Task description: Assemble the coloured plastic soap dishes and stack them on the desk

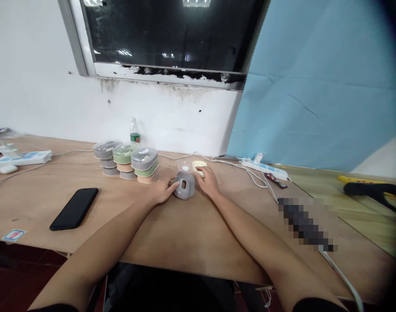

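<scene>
In the middle of the table, a grey plastic soap box [185,190] with a dark oblong opening lies close in front of me. My left hand [161,190] grips its left side, thumb along the edge. Just beyond, my right hand [208,180] has its fingers on a pale yellow soap box part [198,164], partly covered by the fingers. A clear lid [184,164] with a white round label lies to the left of the yellow part. Three stacks of soap boxes in grey [144,159], green [124,152] and peach stand left of my hands.
A plastic bottle [134,131] stands behind the stacks. A black phone [74,209] lies at left. Power strips [31,157] with cables rest at far left and back right [266,168]. A blurred dark object [303,223] lies right, and the wall with a window rises behind.
</scene>
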`<act>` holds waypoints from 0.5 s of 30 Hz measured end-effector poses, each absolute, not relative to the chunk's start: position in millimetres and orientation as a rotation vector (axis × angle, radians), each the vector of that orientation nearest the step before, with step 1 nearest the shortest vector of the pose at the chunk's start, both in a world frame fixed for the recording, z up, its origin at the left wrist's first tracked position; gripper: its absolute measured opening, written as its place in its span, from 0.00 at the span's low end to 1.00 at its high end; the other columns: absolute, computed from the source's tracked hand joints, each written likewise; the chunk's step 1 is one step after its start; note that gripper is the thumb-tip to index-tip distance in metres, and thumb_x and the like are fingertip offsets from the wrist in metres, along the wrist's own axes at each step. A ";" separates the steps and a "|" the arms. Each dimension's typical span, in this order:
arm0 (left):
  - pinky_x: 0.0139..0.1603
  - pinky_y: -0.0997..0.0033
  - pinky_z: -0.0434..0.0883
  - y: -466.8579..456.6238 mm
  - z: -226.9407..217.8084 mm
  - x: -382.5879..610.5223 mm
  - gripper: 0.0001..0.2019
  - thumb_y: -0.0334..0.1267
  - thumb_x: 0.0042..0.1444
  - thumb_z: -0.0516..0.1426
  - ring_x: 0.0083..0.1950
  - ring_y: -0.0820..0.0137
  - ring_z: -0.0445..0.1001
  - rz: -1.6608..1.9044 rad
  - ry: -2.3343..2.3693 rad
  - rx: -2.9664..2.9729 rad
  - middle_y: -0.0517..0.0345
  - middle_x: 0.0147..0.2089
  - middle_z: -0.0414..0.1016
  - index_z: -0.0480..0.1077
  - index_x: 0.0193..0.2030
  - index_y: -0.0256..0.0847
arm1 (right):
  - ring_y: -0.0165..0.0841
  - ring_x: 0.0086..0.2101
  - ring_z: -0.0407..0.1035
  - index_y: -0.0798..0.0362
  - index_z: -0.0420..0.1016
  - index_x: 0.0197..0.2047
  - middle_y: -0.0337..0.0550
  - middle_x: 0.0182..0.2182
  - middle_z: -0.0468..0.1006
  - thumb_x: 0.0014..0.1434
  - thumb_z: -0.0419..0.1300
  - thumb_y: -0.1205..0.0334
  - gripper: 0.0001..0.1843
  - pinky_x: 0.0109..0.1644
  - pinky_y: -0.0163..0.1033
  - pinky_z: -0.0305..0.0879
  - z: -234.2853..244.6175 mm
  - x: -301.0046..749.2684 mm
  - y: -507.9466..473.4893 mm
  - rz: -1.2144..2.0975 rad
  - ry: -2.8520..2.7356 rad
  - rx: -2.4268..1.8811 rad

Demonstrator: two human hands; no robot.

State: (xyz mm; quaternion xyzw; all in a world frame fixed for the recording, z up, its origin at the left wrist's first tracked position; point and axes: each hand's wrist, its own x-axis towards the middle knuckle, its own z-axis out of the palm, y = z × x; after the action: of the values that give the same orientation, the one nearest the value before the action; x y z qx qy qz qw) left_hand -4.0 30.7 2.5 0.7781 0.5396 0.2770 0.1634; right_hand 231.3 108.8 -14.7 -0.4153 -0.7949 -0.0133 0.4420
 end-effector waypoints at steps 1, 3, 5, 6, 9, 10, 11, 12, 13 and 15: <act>0.46 0.65 0.68 30.7 2.6 -3.9 0.29 0.59 0.62 0.40 0.48 0.61 0.73 0.776 1.505 2.249 0.53 0.48 0.76 0.64 0.59 0.44 | 0.39 0.46 0.66 0.52 0.71 0.48 0.48 0.42 0.75 0.63 0.50 0.55 0.16 0.52 0.45 0.60 -12.6 232.0 98.2 -0.006 -2.010 -0.981; 0.46 0.65 0.67 31.2 2.2 -3.9 0.28 0.58 0.62 0.40 0.48 0.62 0.73 0.739 1.448 2.318 0.54 0.49 0.75 0.66 0.57 0.44 | 0.38 0.44 0.67 0.51 0.71 0.47 0.47 0.42 0.75 0.62 0.52 0.53 0.16 0.50 0.45 0.61 -9.6 232.1 78.3 0.040 -2.142 -0.878; 0.46 0.64 0.67 32.1 1.3 -3.8 0.28 0.57 0.62 0.41 0.47 0.62 0.73 0.703 1.407 2.383 0.54 0.49 0.75 0.67 0.57 0.43 | 0.37 0.41 0.67 0.51 0.72 0.46 0.46 0.40 0.76 0.60 0.55 0.49 0.17 0.48 0.44 0.61 -8.6 230.4 63.5 0.047 -2.315 -0.777; 0.47 0.64 0.67 32.5 0.8 -3.8 0.28 0.57 0.62 0.42 0.47 0.62 0.73 0.694 1.396 2.403 0.53 0.49 0.75 0.66 0.57 0.42 | 0.37 0.40 0.68 0.51 0.73 0.45 0.46 0.38 0.76 0.59 0.56 0.48 0.17 0.47 0.44 0.61 -8.8 229.0 58.7 0.031 -2.390 -0.739; 0.47 0.64 0.67 33.3 -0.7 -3.8 0.27 0.56 0.62 0.43 0.46 0.63 0.73 0.693 1.389 2.407 0.54 0.48 0.76 0.64 0.59 0.42 | 0.35 0.35 0.68 0.51 0.75 0.39 0.44 0.32 0.76 0.58 0.56 0.49 0.15 0.43 0.42 0.61 -11.6 224.4 54.7 -0.060 -2.512 -0.691; 0.47 0.64 0.67 33.5 -1.2 -3.8 0.27 0.56 0.62 0.44 0.47 0.62 0.73 0.698 1.388 2.403 0.54 0.48 0.76 0.64 0.59 0.41 | 0.34 0.34 0.68 0.51 0.75 0.37 0.43 0.30 0.76 0.60 0.55 0.51 0.14 0.42 0.41 0.60 -12.8 223.5 55.8 -0.086 -2.527 -0.681; 0.47 0.65 0.67 33.6 -1.7 -3.9 0.27 0.56 0.61 0.44 0.47 0.62 0.73 0.702 1.388 2.400 0.53 0.48 0.75 0.63 0.59 0.41 | 0.33 0.32 0.67 0.51 0.75 0.35 0.43 0.28 0.75 0.61 0.54 0.53 0.13 0.40 0.40 0.60 -14.0 223.2 57.4 -0.106 -2.539 -0.665; 0.47 0.65 0.67 33.7 -2.3 -4.0 0.27 0.56 0.61 0.44 0.47 0.62 0.73 0.703 1.387 2.398 0.53 0.48 0.75 0.63 0.59 0.40 | 0.32 0.31 0.67 0.51 0.75 0.33 0.42 0.26 0.75 0.62 0.52 0.55 0.14 0.39 0.39 0.60 -15.2 223.5 59.2 -0.120 -2.546 -0.648; 0.47 0.65 0.67 33.8 -2.9 -4.1 0.27 0.56 0.61 0.45 0.47 0.62 0.73 0.703 1.386 2.397 0.52 0.48 0.75 0.63 0.59 0.39 | 0.32 0.30 0.67 0.51 0.75 0.31 0.42 0.25 0.74 0.62 0.52 0.56 0.14 0.38 0.38 0.59 -16.3 224.5 61.0 -0.131 -2.543 -0.638; 0.46 0.65 0.67 34.1 -4.1 -4.5 0.27 0.55 0.61 0.45 0.47 0.62 0.73 0.708 1.385 2.398 0.52 0.48 0.75 0.62 0.59 0.38 | 0.31 0.28 0.66 0.52 0.74 0.29 0.42 0.24 0.74 0.63 0.50 0.57 0.15 0.37 0.37 0.59 -18.3 227.8 63.6 -0.153 -2.503 -0.658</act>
State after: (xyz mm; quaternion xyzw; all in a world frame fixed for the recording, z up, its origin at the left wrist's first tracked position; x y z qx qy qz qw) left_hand -4.5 34.1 -4.1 0.8306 0.4797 0.2452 0.1412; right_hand 227.8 63.6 -18.3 -0.2443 -0.9292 -0.0568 0.2713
